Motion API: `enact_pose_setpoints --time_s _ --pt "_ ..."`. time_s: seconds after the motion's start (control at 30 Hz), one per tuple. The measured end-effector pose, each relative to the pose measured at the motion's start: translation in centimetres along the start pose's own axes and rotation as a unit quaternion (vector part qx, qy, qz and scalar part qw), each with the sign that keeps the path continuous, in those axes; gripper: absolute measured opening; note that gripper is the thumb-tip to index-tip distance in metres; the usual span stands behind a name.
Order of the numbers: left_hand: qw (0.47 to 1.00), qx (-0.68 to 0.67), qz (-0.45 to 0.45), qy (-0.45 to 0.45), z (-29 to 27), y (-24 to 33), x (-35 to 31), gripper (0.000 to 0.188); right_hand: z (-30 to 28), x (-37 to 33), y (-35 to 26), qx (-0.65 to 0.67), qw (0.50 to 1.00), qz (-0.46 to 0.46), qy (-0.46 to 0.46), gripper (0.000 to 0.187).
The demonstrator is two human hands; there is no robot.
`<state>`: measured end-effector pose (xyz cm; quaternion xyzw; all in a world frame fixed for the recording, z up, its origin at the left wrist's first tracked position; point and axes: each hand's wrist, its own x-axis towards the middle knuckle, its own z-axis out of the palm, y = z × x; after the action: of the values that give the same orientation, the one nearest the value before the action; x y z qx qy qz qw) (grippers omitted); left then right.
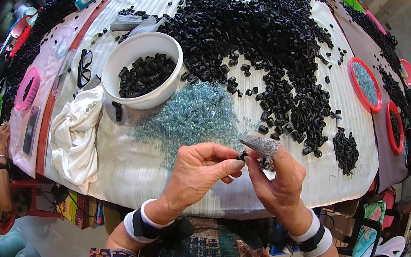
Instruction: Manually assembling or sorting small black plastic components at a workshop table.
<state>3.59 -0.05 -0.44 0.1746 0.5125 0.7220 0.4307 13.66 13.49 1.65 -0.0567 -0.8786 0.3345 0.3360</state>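
Near the table's front edge my left hand [197,174] and my right hand [287,179] meet at the fingertips. Thumb and index finger of the left pinch a small black plastic piece [243,156], and the right thumb presses against it too. A grey knitted finger cover [263,147] sits on a finger of my right hand. Just beyond my hands spreads a heap of small blue-grey coil springs [195,107]. Behind it lies a large pile of short black plastic cylinders [246,33]. A small heap of tiny black parts [345,152] lies to the right.
A white bowl [161,94] holds black cylinders at left. Beside it are a crumpled white cloth [72,135] and eyeglasses [84,68]. Red-rimmed baskets [377,105] stand along the right edge. Another person's hand [3,139] shows at far left, near a pink basket [34,88].
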Motion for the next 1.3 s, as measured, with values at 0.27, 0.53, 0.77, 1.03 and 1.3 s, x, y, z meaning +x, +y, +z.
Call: enact_pose_setpoints --time_s 0.27,0.53,0.77,1.03,1.3 --pt "0.995 -0.089 -0.043 0.005 -0.3 -0.5 0.4 0.017 0.1 0.2 0.1 0.031 0.996 -0.013 -0.079 0.05" --pt "0.989 -0.142 -0.044 0.014 0.1 -0.1 0.8 0.014 0.8 0.4 0.5 0.021 0.995 -0.08 -0.049 0.054" --pt "0.991 -0.124 -0.04 0.01 -0.3 -0.2 0.8 0.013 1.6 0.1 0.3 -0.002 0.994 -0.1 -0.043 0.053" --pt "0.995 -0.084 -0.059 0.013 0.2 0.4 0.8 0.015 0.8 0.0 0.8 -0.04 0.993 -0.1 -0.048 0.057" --pt "0.99 -0.118 -0.08 -0.016 -0.2 0.6 1.2 0.011 1.2 0.3 1.3 -0.047 0.99 -0.113 -0.069 0.064"
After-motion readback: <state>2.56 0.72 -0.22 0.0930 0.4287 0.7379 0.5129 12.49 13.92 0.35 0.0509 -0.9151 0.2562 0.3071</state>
